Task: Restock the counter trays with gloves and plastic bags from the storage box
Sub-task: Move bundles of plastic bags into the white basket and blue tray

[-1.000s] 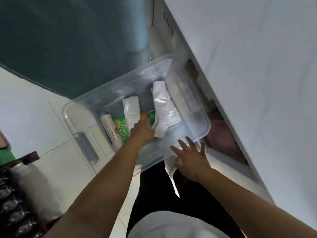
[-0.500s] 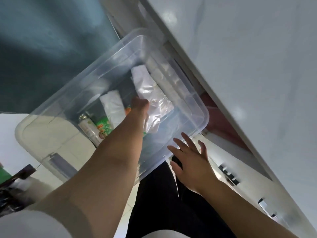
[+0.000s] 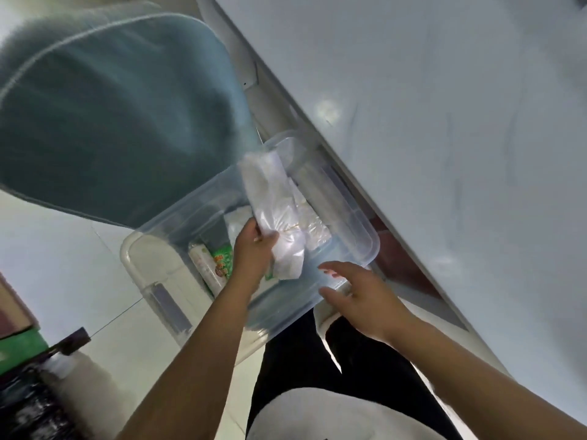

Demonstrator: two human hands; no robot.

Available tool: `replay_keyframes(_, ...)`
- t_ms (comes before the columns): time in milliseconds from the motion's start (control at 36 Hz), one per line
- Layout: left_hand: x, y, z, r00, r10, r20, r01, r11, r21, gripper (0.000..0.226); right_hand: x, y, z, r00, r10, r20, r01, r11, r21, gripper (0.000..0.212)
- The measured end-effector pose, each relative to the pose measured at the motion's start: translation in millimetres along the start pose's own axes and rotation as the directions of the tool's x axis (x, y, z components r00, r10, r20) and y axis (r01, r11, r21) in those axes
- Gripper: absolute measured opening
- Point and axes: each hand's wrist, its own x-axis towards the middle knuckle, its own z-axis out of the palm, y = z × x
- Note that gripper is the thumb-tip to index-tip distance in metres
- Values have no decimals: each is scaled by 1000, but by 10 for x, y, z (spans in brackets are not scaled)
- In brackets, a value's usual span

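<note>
A clear plastic storage box (image 3: 365, 230) stands on the floor below the counter. My left hand (image 3: 254, 249) reaches into it and grips a long clear pack of plastic bags (image 3: 273, 198), lifted up and tilted over the box. My right hand (image 3: 359, 296) hovers with fingers apart at the box's near right rim, holding nothing. More white packs (image 3: 311, 230) lie in the box on the right, and a green printed pack (image 3: 222, 262) and a white tube-shaped pack (image 3: 203, 265) lie on the left.
The white counter top (image 3: 444, 122) runs along the right, with its front face and a dark reddish opening (image 3: 400, 265) beneath. A teal mat (image 3: 111, 115) lies on the white tiled floor beyond the box. Dark and green items (image 3: 22, 376) sit at the lower left.
My left hand has closed on the clear pack and raised it out of the pile. The right hand moved closer to the box rim. The view tilted down and back.
</note>
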Motion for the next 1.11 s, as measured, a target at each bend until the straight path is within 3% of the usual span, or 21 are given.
replay_keyframes(111,-532,376,-293,993,113,34,-110,991,-76,29,-122,-256,-205,988,-98,-119,115,983,145,66)
replay_keyframes(194,-923,678,-440,980,175,90,-154,968,-197,26,-231,-432,-412,989,-120,-91,140,956,258,80)
replay_keyframes(361,-1593,1243,-366,928,319,193,-242,909,-338,26,-574,-611,-828,978,-208,1,180,853,490,64)
replay_keyframes(528,-1970,1609,211,823,463,330,-310,852,-421,36,-1053,-365,-1212,971,-235,-46,223,817,532,42)
replay_keyframes(639,-1935,1676,798,754,382,533,-261,920,-291,76,-1319,147,-1407,983,-103,-150,168,832,529,42)
replay_keyframes(722,-1781,1581,1201,744,269,612,-189,963,-193,83,-1375,468,-1409,978,38,-206,79,845,529,50)
replay_keyframes(778,-1871,1487,1867,717,184,673,-147,983,-112,80,-1634,950,-1550,940,146,-310,44,846,532,56)
replay_keyframes(889,-1799,1359,2299,712,150,685,-59,986,-155,81,-1665,1215,-1647,888,223,-403,-38,907,419,68)
replay_keyframes(972,-1923,1238,2671,797,97,597,-49,994,-95,87,-1803,1529,-1762,834,313,-453,-228,945,233,80)
replay_keyframes(1028,-2026,1179,2777,872,192,450,-251,965,75,76,-1854,1667,-1739,805,337,-488,-325,939,112,89)
replay_keyframes(1056,-2045,1159,2797,861,322,393,-424,881,208,67,-1861,1698,-1700,788,325,-523,-334,939,82,95)
replay_keyframes(1111,-2031,1156,2817,687,600,410,-727,574,377,54,-1808,1721,-1608,748,254,-613,-298,954,32,99)
